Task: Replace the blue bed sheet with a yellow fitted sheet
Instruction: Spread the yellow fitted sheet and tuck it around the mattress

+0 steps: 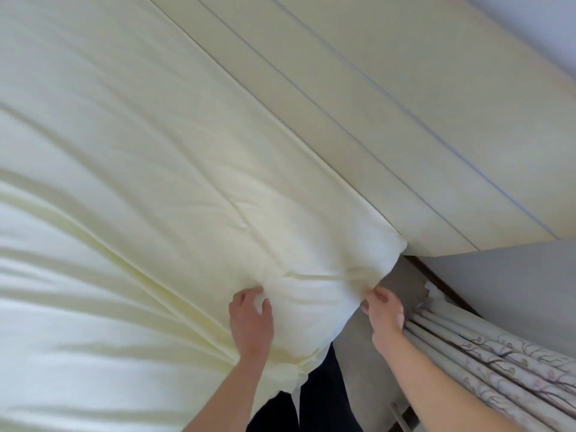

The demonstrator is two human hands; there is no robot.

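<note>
A pale yellow fitted sheet [156,182] is stretched over the mattress and fills most of the view, with long creases running toward the near corner. At that corner [311,300] the fabric bunches. My left hand [251,319] lies on top of the corner, and its curled fingers pinch the sheet. My right hand [385,310] grips the sheet's edge on the corner's right side, next to the curtain. No blue sheet is in view.
A cream padded headboard [389,104] runs along the mattress's far side. A pleated patterned curtain [483,353] hangs close at the right. Grey floor [352,338] shows in the narrow gap beside the bed. My dark trousers [318,394] stand against the corner.
</note>
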